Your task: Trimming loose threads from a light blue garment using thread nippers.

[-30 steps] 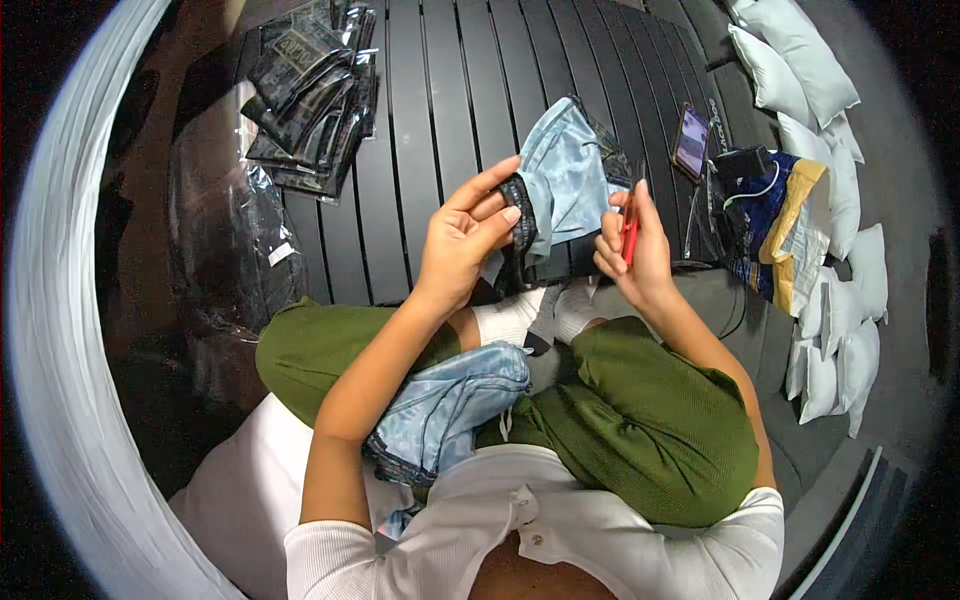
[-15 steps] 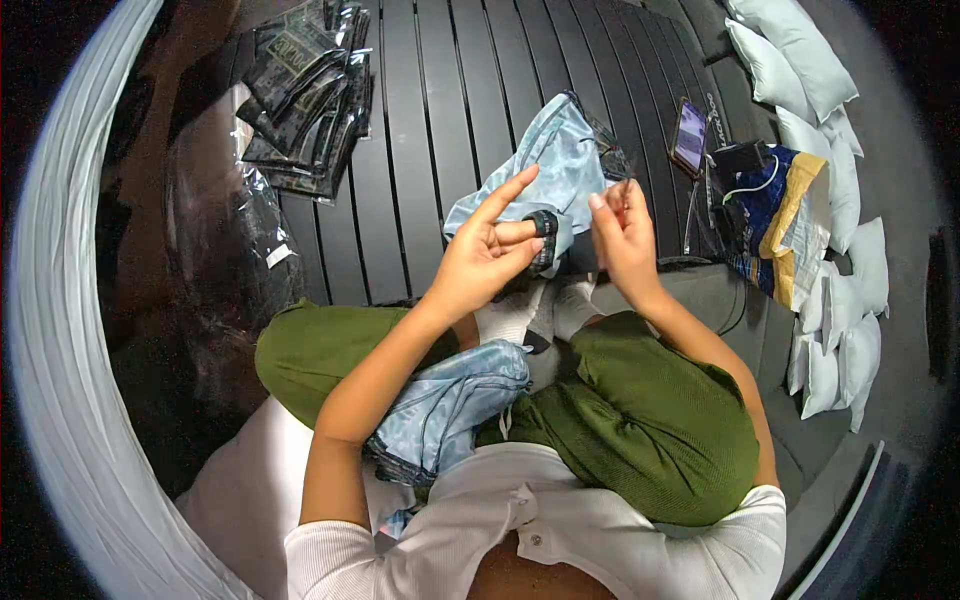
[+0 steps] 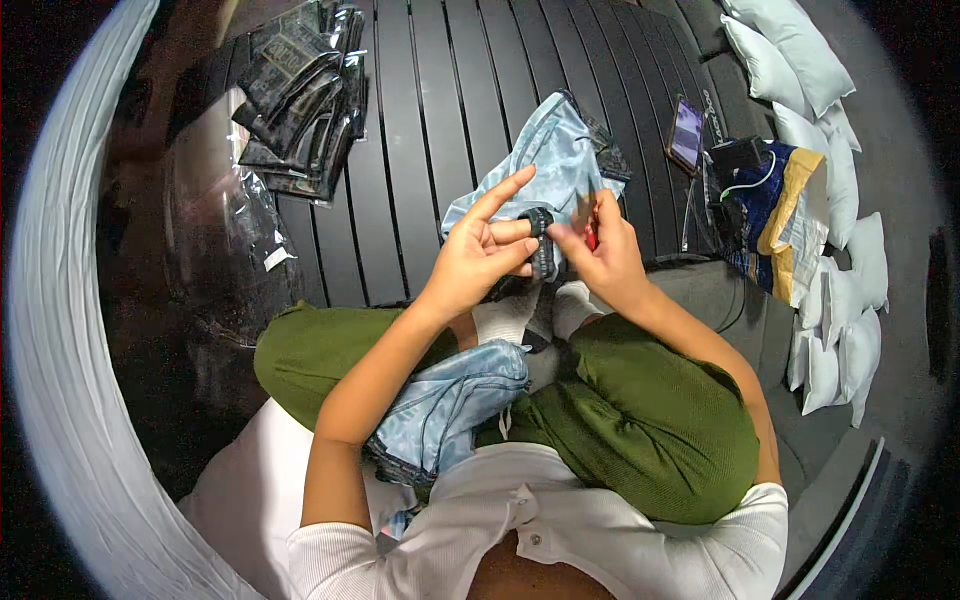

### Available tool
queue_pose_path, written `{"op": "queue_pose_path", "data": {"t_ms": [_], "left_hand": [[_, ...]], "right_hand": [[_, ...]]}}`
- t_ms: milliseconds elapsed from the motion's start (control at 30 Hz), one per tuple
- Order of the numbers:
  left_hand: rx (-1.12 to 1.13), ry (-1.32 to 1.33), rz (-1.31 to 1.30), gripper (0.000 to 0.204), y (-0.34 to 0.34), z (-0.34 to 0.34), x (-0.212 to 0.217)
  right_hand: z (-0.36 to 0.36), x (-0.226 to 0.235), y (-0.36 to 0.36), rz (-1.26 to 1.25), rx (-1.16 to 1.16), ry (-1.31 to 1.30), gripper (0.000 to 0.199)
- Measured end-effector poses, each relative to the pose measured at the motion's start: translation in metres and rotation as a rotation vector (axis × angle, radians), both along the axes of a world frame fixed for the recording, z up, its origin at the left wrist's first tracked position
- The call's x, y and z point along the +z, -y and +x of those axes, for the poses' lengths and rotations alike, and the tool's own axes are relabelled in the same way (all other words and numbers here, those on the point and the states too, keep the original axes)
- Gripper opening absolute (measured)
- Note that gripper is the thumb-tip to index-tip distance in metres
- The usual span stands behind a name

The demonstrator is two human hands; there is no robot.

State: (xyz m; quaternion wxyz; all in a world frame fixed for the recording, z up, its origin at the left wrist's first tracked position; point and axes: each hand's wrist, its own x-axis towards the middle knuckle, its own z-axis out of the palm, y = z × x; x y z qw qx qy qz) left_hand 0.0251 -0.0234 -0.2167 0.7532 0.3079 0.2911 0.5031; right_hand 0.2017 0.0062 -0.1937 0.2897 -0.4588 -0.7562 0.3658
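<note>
A light blue patterned cloth garment [image 3: 550,150] spreads over the near part of the slatted table. Its dark gathered elastic edge [image 3: 541,245] is pinched between the thumb and fingers of my left hand [image 3: 472,248], whose index finger points away from me. Close on the other side of that edge, my right hand [image 3: 612,255] is closed around a small tool with a red part [image 3: 591,238]. Most of the tool is hidden by the fingers, so its kind cannot be made out. More light blue cloth with dark edging [image 3: 445,400] lies folded on my lap.
Dark printed clear packets [image 3: 300,110] are piled at the far left of the black table [image 3: 400,150], above clear plastic wrap [image 3: 255,215]. To the right are a phone [image 3: 686,135], a black device with a white cable [image 3: 738,155], a blue and yellow bag [image 3: 790,220] and several white pillow-shaped packs [image 3: 845,290].
My right hand has moved left and in toward the dark edge, and a red part now shows in it. My left hand keeps its pinch on the garment almost unmoved.
</note>
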Motion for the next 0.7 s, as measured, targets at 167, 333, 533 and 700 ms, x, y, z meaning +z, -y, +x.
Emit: {"op": "queue_pose_path", "data": {"t_ms": [167, 333, 533, 700], "left_hand": [[0.016, 0.03, -0.014, 0.068, 0.001, -0.001, -0.002], [0.031, 0.022, 0.018, 0.069, 0.001, -0.002, -0.005], [0.049, -0.005, 0.004, 0.07, 0.001, -0.002, -0.001], [0.052, 0.026, -0.004, 0.07, 0.001, 0.001, -0.002]], "right_hand": [[0.006, -0.006, 0.002, 0.237, 0.191, -0.008, 0.023], [0.006, -0.017, 0.001, 0.239, 0.1, -0.035, 0.027], [0.003, -0.008, 0.003, 0.298, 0.195, 0.082, 0.026], [0.004, -0.008, 0.003, 0.266, 0.171, 0.053, 0.024]]}}
